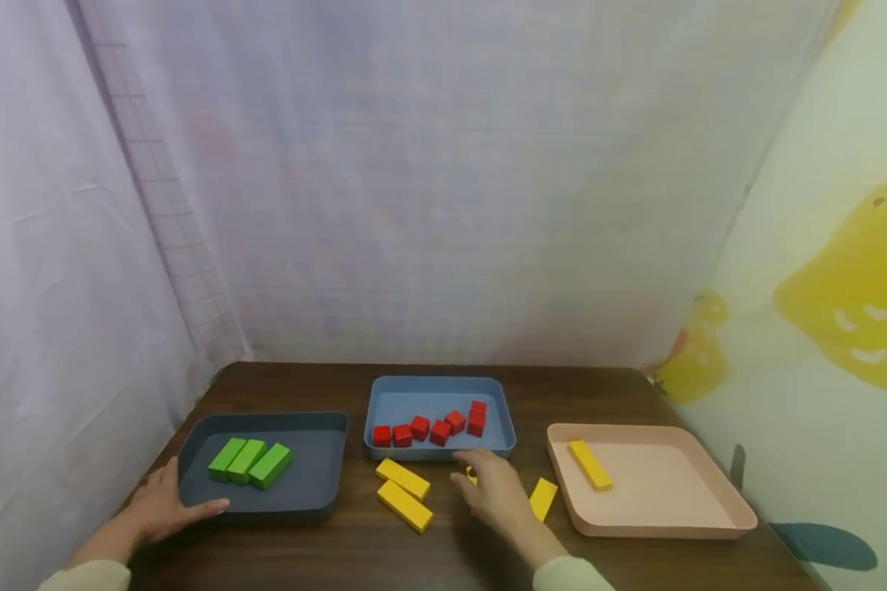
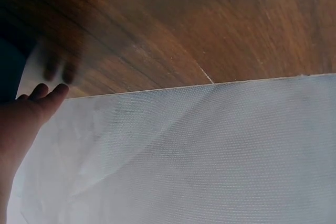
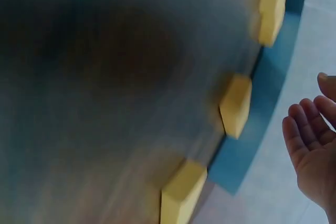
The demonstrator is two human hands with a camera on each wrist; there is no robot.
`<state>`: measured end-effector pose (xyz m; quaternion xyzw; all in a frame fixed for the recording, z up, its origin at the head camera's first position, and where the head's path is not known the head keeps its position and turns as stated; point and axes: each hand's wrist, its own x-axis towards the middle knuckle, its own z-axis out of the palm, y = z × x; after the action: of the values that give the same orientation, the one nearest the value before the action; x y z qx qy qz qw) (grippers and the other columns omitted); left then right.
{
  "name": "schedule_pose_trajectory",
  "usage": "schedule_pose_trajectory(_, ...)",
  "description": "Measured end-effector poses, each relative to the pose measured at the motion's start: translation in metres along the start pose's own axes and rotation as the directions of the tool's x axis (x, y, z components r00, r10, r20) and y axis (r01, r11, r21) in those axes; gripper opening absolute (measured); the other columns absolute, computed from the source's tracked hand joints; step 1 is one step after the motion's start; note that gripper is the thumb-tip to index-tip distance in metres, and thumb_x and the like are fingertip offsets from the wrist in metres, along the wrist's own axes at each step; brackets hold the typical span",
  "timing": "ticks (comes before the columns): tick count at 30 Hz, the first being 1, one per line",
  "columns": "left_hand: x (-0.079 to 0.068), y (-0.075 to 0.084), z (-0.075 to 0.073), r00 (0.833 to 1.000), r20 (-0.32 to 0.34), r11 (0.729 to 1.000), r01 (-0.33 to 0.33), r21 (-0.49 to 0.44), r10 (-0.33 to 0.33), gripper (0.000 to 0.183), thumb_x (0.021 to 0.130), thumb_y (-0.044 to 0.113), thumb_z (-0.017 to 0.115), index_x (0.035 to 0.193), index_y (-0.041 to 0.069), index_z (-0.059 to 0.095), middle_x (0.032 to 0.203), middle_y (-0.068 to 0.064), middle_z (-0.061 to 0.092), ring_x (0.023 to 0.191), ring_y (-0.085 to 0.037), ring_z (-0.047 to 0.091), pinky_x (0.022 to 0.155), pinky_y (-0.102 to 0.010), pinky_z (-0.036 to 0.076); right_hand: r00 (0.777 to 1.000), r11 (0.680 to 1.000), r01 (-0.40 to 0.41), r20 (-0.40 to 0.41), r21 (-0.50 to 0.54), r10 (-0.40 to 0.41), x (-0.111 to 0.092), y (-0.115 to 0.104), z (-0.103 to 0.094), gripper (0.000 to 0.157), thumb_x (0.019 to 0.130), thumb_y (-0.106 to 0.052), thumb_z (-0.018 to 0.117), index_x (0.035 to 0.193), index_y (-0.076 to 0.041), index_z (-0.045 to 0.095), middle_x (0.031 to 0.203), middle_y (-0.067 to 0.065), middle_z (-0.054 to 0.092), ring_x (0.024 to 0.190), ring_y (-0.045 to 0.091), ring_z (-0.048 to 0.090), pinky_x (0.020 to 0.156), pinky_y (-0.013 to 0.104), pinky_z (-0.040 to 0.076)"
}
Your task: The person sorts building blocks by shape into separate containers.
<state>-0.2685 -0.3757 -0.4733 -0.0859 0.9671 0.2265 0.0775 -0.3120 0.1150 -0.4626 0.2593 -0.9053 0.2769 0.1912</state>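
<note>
My left hand (image 1: 161,505) rests at the near left corner of the dark grey tray (image 1: 318,492), thumb along its front rim and fingers by its left side. Three green blocks (image 1: 247,461) lie in that tray. In the left wrist view the fingers (image 2: 51,98) look straight. My right hand (image 1: 497,488) hovers in front of the blue tray (image 1: 436,386), over a yellow block (image 1: 471,474) that it mostly hides. The right wrist view shows its fingers (image 3: 304,129) loosely extended, holding nothing, with a yellow block (image 3: 236,106) on the table beyond them.
Several red cubes (image 1: 420,427) lie in the blue tray. Two long yellow blocks (image 1: 405,505) lie left of my right hand, and another yellow block (image 1: 543,498) lies right of it. The pink tray (image 1: 665,525) at the right holds one yellow block (image 1: 590,465). Fabric walls (image 1: 443,205) surround the table.
</note>
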Motion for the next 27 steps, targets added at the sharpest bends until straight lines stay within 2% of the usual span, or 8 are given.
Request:
schedule_pose_trajectory(6, -0.001, -0.002, 0.001, 1.0, 0.009, 1.0, 0.0, -0.006, 0.0, 0.135, 0.078, 0.072, 0.066, 0.137, -0.031, 0.002, 0.136, -0.058, 0.005, 0.126, -0.073, 0.011, 0.105, -0.075, 0.017, 0.986, 0.99, -0.072, 0.16, 0.117, 0.053, -0.006, -0.02, 0.02, 0.032, 0.086, -0.02, 0.078, 0.11, 0.0, 0.073, 0.091, 0.003, 0.067, 0.076, 0.01, 0.06, 0.067, 0.029, 0.052)
schedule_pose_trajectory(12, -0.001, -0.001, 0.001, 1.0, 0.009, 1.0, -0.019, 0.0, 0.019, 0.134, 0.079, 0.072, 0.065, 0.137, -0.031, 0.001, 0.136, -0.059, 0.005, 0.125, -0.073, 0.01, 0.104, -0.075, 0.017, 0.964, 0.988, -0.123, 0.248, 0.093, 0.097, -0.001, -0.036, 0.028, 0.037, 0.083, -0.028, 0.081, 0.109, -0.002, 0.074, 0.097, 0.005, 0.069, 0.081, 0.012, 0.062, 0.072, 0.03, 0.053)
schedule_pose_trajectory(17, -0.001, -0.001, 0.002, 0.999, 0.001, 0.999, -0.038, 0.003, 0.038, 0.133, 0.08, 0.071, 0.065, 0.137, -0.031, 0.002, 0.135, -0.059, 0.007, 0.125, -0.073, 0.012, 0.104, -0.075, 0.019, 0.963, 0.996, -0.089, 0.256, -0.003, 0.086, 0.002, -0.045, 0.039, 0.035, 0.08, -0.03, 0.083, 0.102, -0.004, 0.075, 0.089, 0.002, 0.066, 0.078, 0.014, 0.06, 0.071, 0.031, 0.051)
schedule_pose_trajectory(21, 0.0, 0.0, 0.003, 1.0, 0.0, 1.0, -0.018, 0.005, 0.018, 0.133, 0.079, 0.072, 0.066, 0.137, -0.031, 0.003, 0.135, -0.058, 0.008, 0.125, -0.073, 0.014, 0.104, -0.075, 0.02, 0.971, 0.997, -0.039, 0.234, -0.074, 0.055, -0.002, -0.047, 0.047, 0.033, 0.076, -0.03, 0.085, 0.098, -0.006, 0.076, 0.081, -0.002, 0.061, 0.073, 0.012, 0.056, 0.067, 0.03, 0.049)
schedule_pose_trajectory(27, 0.002, -0.001, 0.001, 1.0, 0.002, 1.0, 0.001, 0.008, -0.001, 0.134, 0.078, 0.073, 0.066, 0.137, -0.03, 0.004, 0.135, -0.058, 0.008, 0.125, -0.072, 0.014, 0.104, -0.075, 0.02, 0.974, 0.993, -0.017, 0.222, -0.113, 0.042, -0.004, -0.049, 0.053, 0.035, 0.072, -0.026, 0.086, 0.098, -0.006, 0.076, 0.08, -0.001, 0.058, 0.07, 0.012, 0.055, 0.063, 0.029, 0.047)
